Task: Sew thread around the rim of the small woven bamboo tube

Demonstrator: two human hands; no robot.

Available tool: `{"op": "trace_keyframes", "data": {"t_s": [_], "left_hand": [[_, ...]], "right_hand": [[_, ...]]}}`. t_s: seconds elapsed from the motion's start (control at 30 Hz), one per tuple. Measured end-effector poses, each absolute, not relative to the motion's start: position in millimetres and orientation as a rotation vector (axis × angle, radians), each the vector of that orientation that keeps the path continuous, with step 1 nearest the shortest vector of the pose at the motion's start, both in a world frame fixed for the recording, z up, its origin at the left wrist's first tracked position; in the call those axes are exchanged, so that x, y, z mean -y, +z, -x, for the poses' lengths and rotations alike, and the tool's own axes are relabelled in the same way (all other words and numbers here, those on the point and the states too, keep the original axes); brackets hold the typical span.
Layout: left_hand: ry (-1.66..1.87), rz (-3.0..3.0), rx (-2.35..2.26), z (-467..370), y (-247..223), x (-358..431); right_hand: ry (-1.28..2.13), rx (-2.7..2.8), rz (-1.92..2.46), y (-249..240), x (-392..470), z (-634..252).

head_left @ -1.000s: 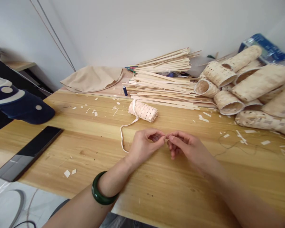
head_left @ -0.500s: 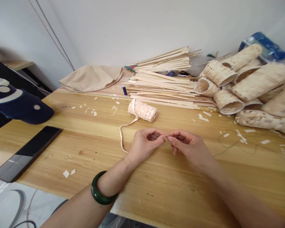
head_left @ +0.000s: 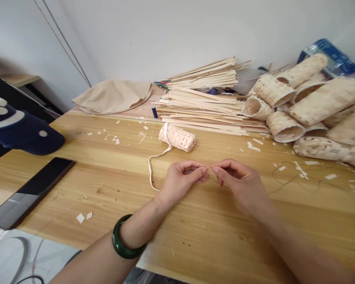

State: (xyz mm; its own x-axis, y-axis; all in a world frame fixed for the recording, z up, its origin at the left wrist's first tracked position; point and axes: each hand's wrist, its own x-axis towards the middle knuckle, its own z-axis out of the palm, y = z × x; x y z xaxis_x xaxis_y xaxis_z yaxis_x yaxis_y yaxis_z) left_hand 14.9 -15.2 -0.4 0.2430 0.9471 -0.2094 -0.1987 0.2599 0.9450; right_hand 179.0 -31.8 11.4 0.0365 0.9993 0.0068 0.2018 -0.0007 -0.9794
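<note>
Over the middle of the table, my left hand [head_left: 185, 175] is closed in a pinch, with a thin needle [head_left: 206, 164] just showing above its fingertips. My right hand [head_left: 239, 177] pinches too, a small gap away, on what looks like the end of a fine thread; the fingers mostly hide it. Dark thread [head_left: 286, 181] lies in loose loops on the wood to the right. Beyond my hands a small woven tube [head_left: 180, 138] rests on its side, a white ribbon [head_left: 150, 165] trailing from it toward my left wrist.
Bundles of flat wooden strips [head_left: 201, 106] lie along the wall beside a blue thread spool [head_left: 154, 112]. Woven tubes [head_left: 286, 126] are heaped at the right. A phone [head_left: 32, 193] and a dark blue object [head_left: 32, 134] occupy the left, beige cloth [head_left: 112, 96] the back.
My right hand has drawn slightly to the right, opening a small gap between the fingertips of both hands. My left hand stays almost in place.
</note>
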Motion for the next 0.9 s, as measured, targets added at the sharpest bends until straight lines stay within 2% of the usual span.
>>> {"op": "trace_keyframes", "data": {"t_s": [0.37,0.7,0.8,0.9], "left_hand": [[0.954,-0.933,-0.945,-14.6,-3.0,15.5],[0.907,-0.845,-0.906,-13.0,-0.8,15.1],[0.914,-0.87,-0.918,-13.3,-0.2,14.8],[0.938,-0.917,-0.936,-13.3,0.7,14.9]], "right_hand": [[0.894,1.426,1.265,5.5,34.3,-177.3],[0.321,1.853,1.097,3.6,36.3,-181.2],[0.28,1.899,1.077,2.6,36.7,-181.9],[0.397,1.873,1.162,2.9,38.5,-180.1]]}}
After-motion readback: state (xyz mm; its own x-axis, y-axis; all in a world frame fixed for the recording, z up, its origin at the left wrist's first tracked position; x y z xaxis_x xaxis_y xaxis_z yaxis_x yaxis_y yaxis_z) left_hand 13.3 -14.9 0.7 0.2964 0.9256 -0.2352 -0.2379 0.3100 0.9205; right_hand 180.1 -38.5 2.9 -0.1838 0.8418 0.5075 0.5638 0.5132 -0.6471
